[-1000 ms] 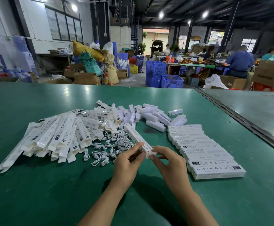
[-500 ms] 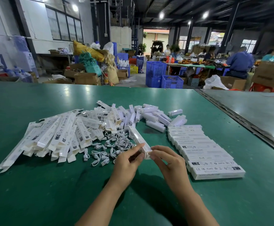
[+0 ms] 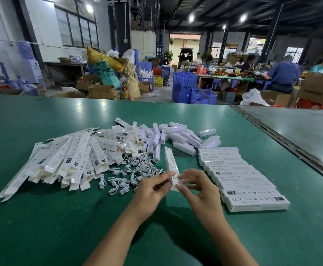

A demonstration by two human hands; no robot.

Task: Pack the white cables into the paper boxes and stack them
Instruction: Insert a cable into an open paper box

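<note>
Both hands, left [image 3: 150, 191] and right [image 3: 199, 186], pinch a paper box [image 3: 171, 167] over the green table [image 3: 41, 217].

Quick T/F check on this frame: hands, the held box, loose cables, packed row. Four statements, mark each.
1. The left hand and right hand both hold one long white box. True.
2. The loose cables lie right of the row of packed boxes. False: they lie left of it, beside the pile of flat boxes.
3. The row of packed boxes sits right of both hands. True.
4. The table is red. False: it is green.
</note>
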